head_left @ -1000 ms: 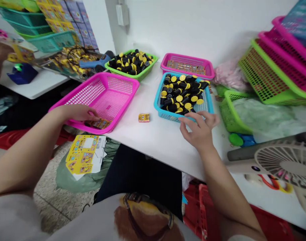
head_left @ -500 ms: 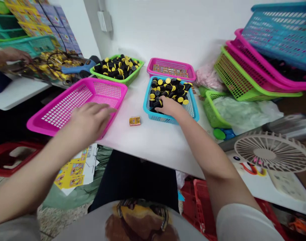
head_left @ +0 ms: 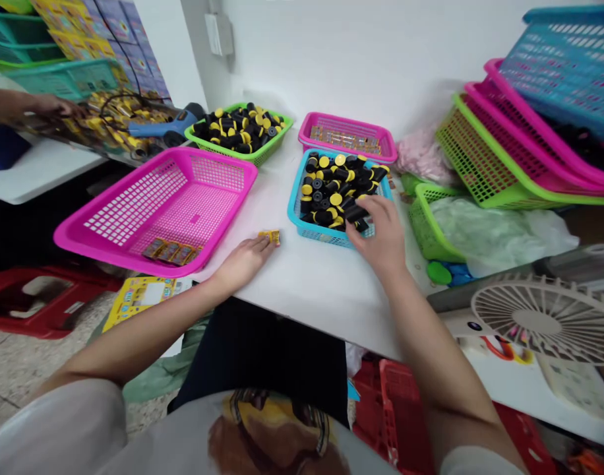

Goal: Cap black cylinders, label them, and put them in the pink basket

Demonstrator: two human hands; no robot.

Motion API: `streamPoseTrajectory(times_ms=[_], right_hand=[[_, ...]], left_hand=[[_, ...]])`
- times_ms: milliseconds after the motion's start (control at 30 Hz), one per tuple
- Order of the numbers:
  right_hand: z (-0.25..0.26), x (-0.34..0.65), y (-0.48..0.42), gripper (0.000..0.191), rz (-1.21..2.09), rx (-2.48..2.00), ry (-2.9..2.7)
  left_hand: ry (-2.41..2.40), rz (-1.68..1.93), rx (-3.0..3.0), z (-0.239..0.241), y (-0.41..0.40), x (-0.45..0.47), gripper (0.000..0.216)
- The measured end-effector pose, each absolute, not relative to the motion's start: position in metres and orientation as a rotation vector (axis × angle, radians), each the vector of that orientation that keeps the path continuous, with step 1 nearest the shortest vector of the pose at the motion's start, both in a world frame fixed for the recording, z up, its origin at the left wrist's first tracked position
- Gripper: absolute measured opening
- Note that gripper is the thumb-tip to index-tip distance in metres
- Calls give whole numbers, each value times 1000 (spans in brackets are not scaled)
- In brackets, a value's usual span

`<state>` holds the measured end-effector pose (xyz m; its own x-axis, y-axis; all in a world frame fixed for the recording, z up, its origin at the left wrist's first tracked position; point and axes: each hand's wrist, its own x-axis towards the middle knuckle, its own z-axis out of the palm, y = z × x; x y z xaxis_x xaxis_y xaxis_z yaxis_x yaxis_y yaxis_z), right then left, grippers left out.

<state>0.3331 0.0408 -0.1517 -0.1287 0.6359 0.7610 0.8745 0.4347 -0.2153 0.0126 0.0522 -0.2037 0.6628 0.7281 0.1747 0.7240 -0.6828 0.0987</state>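
Observation:
My left hand lies on the white table with its fingertips on a small yellow packet; the fingers are stretched out. My right hand is at the near edge of the blue basket, which holds several black rollers with yellow caps. Its fingers are closed round one black roller. To the left, a big pink basket holds a few small packets at its near edge.
A green basket of the same rollers and a small pink basket stand at the back. Stacked baskets and a white fan fill the right. Another person's hand works at the far left table.
My left hand moved from over the pink basket to the yellow packet on the table. My right hand shifted right inside the blue basket and closed on a roller.

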Motion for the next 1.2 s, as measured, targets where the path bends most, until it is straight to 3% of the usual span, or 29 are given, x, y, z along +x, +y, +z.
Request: streamPoseTrajectory(times_ms=[167, 633, 800, 1000, 1200], right_hand=[[-178, 344, 18, 38, -500, -1213, -1842], [-180, 334, 15, 39, -403, -1196, -1902], [-180, 333, 16, 37, -533, -1138, -1949], [-179, 333, 13, 35, -453, -1237, -1971], [-181, 332, 14, 36, -438, -1266, -1960]], left_hand=[[1193, 328, 2889, -204, 52, 4, 46], [1260, 588, 2791, -200, 53, 5, 37], [1362, 408, 2734, -194, 58, 8, 41], [1480, 342, 2687, -180, 52, 9, 43], [1140, 608, 2889, -182, 25, 22, 47]])
